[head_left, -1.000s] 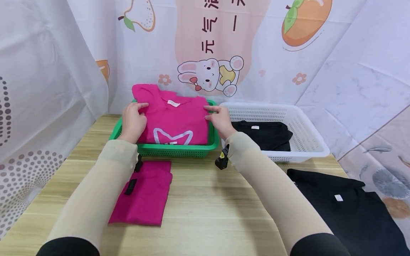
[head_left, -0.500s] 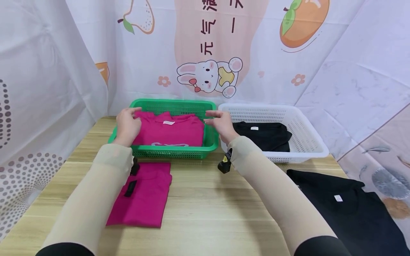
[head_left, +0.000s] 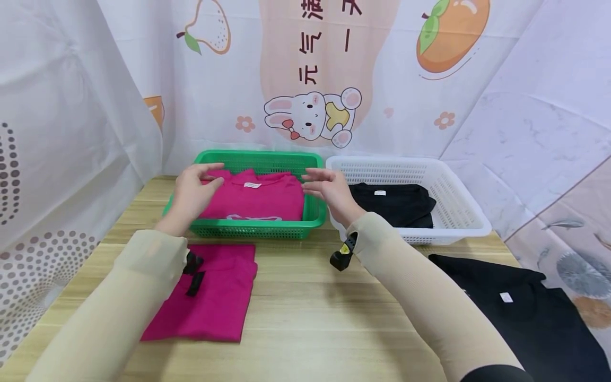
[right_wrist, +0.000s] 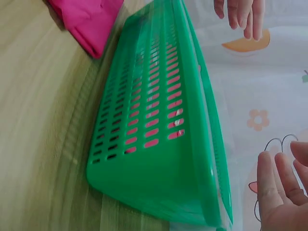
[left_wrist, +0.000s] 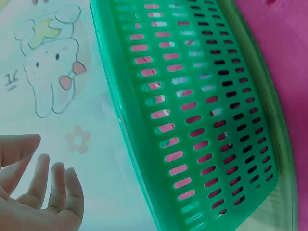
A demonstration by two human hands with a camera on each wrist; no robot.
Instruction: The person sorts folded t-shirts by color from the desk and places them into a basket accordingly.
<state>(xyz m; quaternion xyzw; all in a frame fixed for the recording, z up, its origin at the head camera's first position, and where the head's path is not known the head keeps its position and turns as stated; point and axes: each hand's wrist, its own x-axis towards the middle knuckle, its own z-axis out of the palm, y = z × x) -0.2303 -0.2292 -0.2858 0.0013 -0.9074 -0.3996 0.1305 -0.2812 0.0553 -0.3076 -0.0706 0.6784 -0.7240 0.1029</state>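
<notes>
Pink shirt (head_left: 264,204) lying folded in green basket (head_left: 258,229), left of frame centre. Left grip (head_left: 193,187) and right grip (head_left: 331,190) hovering near basket ends, loosely bent, holding nothing. Shirt looking light, limp; both side edges probably offering best hold, folds risking slipping.

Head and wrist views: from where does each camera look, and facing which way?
Head: on the head, facing forward and down at the green basket and curtain; left hand, right hand and sleeves show.
Left wrist: on that wrist, facing the basket's side; left hand lower left.
Right wrist: on that wrist, facing the basket's side; right hand lower right, left hand top.
Wrist views share basket and curtain.
</notes>
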